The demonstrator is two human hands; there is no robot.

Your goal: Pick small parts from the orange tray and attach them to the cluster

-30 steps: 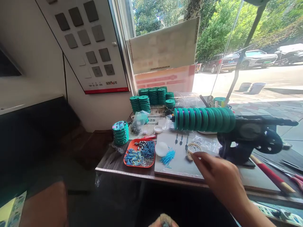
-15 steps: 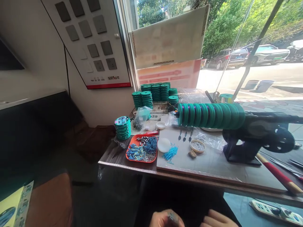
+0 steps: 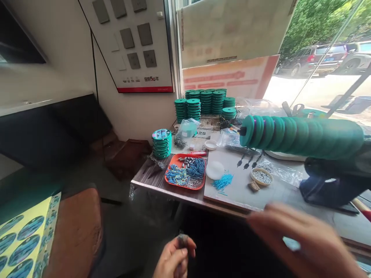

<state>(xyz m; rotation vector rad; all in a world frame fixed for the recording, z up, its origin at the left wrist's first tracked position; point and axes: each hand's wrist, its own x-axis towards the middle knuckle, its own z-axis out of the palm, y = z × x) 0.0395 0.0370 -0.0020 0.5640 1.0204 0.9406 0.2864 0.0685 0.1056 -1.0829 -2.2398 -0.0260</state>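
My left hand (image 3: 173,258) is low at the bottom edge, below the table front, with thumb and fingers pinched on a small dark grey piece (image 3: 182,240). My right hand (image 3: 304,241) is raised in front of the table's near edge, blurred by motion, fingers stretched out toward the left; I see nothing in it. Beyond it on the grey mat lie a small bowl of metal beads (image 3: 261,176), a tuft of blue pieces (image 3: 222,180) and a white lid (image 3: 215,170). A row of green spools (image 3: 298,134) sits on the shaft of a dark winder (image 3: 333,185).
An orange tray (image 3: 187,175) of blue and grey small parts rests near the table's left front. Stacks of green spools (image 3: 203,104) stand by the window, one stack (image 3: 161,143) at the left edge. Yellow sticker sheets (image 3: 23,235) lie bottom left beside a brown seat (image 3: 78,231).
The view has swung down and left. My right hand drew back from the bead bowl to my lap, then rose again in front of the table. My left hand came further into view.
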